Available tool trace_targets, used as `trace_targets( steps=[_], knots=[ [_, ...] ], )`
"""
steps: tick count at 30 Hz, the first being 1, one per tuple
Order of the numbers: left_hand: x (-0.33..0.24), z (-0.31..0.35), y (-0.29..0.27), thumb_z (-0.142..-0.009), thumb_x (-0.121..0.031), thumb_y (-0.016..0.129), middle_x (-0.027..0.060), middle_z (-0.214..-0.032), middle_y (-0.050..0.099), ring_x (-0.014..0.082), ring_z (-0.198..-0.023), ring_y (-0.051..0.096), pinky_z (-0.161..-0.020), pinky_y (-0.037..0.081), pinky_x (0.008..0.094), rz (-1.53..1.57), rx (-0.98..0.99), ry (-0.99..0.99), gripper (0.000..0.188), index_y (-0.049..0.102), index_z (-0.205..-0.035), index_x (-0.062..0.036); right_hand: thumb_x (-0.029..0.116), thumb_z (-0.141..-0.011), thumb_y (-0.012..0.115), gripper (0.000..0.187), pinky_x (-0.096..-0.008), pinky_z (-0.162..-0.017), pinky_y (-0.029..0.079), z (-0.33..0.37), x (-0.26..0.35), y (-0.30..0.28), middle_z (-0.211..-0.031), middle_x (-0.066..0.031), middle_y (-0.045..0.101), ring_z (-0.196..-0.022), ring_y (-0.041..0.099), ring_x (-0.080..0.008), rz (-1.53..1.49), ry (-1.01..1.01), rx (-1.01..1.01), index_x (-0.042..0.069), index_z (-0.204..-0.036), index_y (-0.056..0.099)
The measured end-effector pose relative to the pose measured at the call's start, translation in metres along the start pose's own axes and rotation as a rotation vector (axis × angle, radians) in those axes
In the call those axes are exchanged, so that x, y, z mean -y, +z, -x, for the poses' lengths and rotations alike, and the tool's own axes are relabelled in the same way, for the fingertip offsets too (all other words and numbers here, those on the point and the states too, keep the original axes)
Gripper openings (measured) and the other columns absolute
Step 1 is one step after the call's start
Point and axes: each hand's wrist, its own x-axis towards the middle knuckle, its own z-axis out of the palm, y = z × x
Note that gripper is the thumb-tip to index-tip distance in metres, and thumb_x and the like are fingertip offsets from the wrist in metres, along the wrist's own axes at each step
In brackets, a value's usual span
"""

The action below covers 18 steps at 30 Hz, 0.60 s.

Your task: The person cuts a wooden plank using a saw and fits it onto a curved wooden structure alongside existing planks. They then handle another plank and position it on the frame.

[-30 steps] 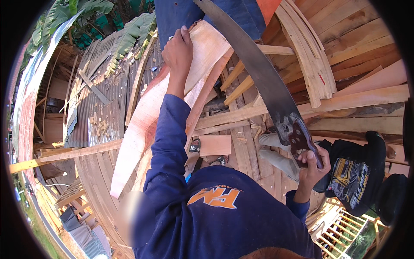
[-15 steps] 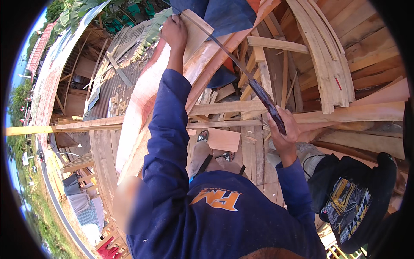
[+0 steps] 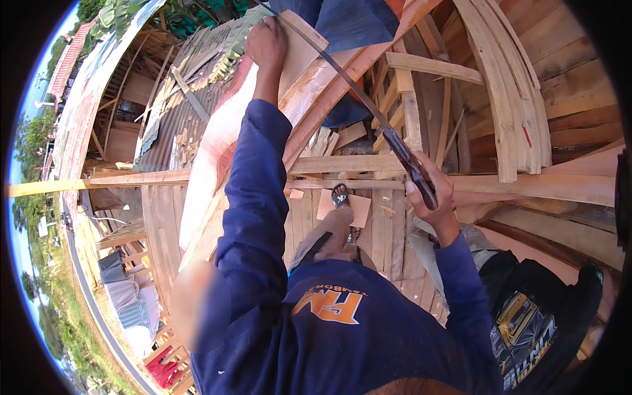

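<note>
My right hand is closed around the dark, glossy handle of a machete. Its long, thin blade slants away to the upper left and crosses over a flat wooden board. At the left edge of that board is my left hand, fingers curled over it, just left of the blade. Part of its grip is hidden from above. Below the board runs a pale, reddish curved plank, with my left sleeve passing over its inner side.
A crossbeam spans in front of me above a plank floor. My sandalled foot is on it. Another person in a black shirt is close at my right. Long planks lean at the far right; a corrugated roof lies left.
One of my feet has stepped forward onto the loose piece on the floor. The person at right shows lower in view. Both hands keep their holds, with the machete at nearly the same slant.
</note>
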Motion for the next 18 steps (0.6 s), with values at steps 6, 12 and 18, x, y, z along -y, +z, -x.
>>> trace_targets(
  steps=[6, 12, 18],
  knots=[
    [-0.001, 0.001, -0.002, -0.089, -0.029, 0.045, 0.0268, -0.077, 0.064, 0.0434, -0.077, 0.062, -0.072, 0.046, 0.0491, 0.096, 0.013, -0.022, 0.040, 0.067, -0.078, 0.0023, 0.009, -0.078, 0.059, 0.047, -0.0341, -0.052, 0.048, 0.000, 0.002, 0.009, -0.067, -0.0123, 0.060, -0.054, 0.059, -0.0249, 0.217, -0.309, 0.005, -0.012, -0.119, 0.054],
    [0.009, 0.001, 0.005, -0.083, -0.028, 0.056, 0.0238, -0.074, 0.064, 0.0412, -0.074, 0.063, -0.069, 0.046, 0.0494, 0.022, -0.009, 0.089, 0.030, 0.067, -0.080, -0.0003, 0.008, -0.077, 0.060, 0.049, -0.0341, -0.051, 0.047, 0.002, 0.012, 0.003, -0.065, -0.0127, 0.058, -0.053, 0.058, -0.0242, 0.261, -0.308, 0.063, -0.011, -0.122, 0.052],
    [0.004, 0.001, 0.007, -0.080, -0.023, 0.058, 0.0228, -0.072, 0.064, 0.0403, -0.073, 0.063, -0.070, 0.047, 0.0488, -0.033, 0.019, 0.110, 0.025, 0.066, -0.081, 0.0003, 0.009, -0.080, 0.057, 0.046, -0.0347, -0.049, 0.045, 0.007, 0.015, -0.002, -0.064, -0.0130, 0.058, -0.051, 0.057, -0.0247, 0.227, -0.251, 0.059, -0.011, -0.121, 0.053]
  ],
)
